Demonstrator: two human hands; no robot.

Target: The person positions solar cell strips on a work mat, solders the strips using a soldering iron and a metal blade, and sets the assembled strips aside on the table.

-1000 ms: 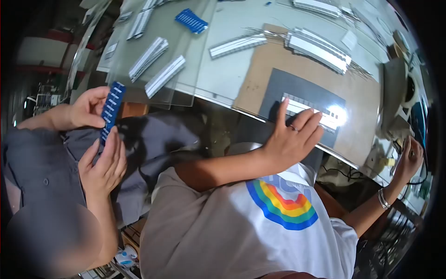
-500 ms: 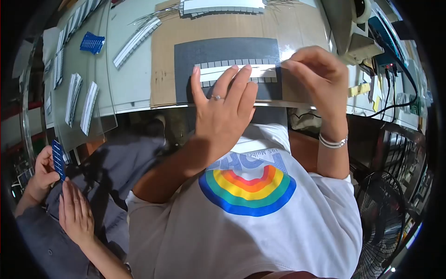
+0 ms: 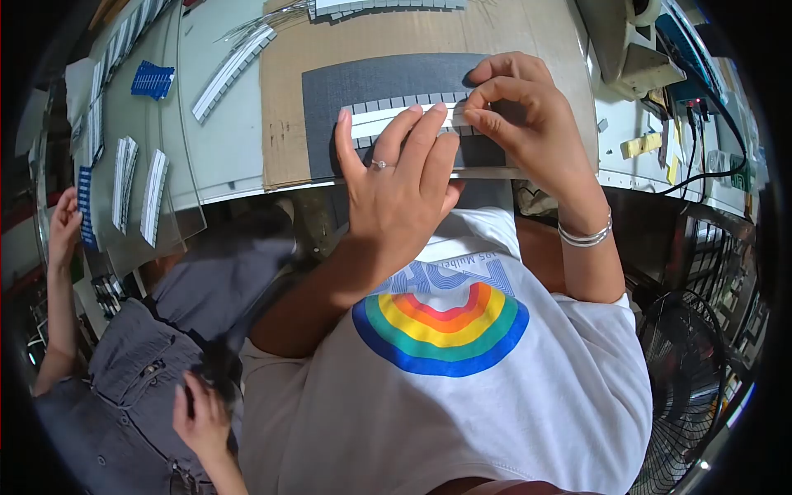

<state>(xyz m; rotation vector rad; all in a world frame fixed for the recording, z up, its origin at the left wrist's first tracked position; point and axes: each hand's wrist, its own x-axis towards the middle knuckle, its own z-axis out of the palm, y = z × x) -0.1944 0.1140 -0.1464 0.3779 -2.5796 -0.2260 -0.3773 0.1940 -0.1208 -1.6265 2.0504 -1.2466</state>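
A white strip [image 3: 363, 124] edged on both long sides with grey square tabs lies on a dark grey mat [image 3: 330, 87]. My left hand [image 3: 392, 177] rests on it with fingers spread, their tips pressing the strip down. At the strip's right end, the thumb and forefinger of my right hand [image 3: 524, 111] are pinched together. They seem to hold a thin wire that runs along the white strip; most of it is hidden by my fingers.
Under the mat lies brown cardboard [image 3: 285, 124]. More tabbed strips [image 3: 235, 73] and a blue piece [image 3: 153, 80] lie leftward. A stack of strips with loose wires [image 3: 388, 7] sits behind. To the left, a co-worker's hand [image 3: 66, 223] touches a blue strip [image 3: 86, 206]. A fan [image 3: 681, 379] stands right.
My right hand has moved left, closer to my left hand and the strip's end. My left hand stays on the strip. The co-worker's hands have parted, one carrying the blue strip up to the glass.
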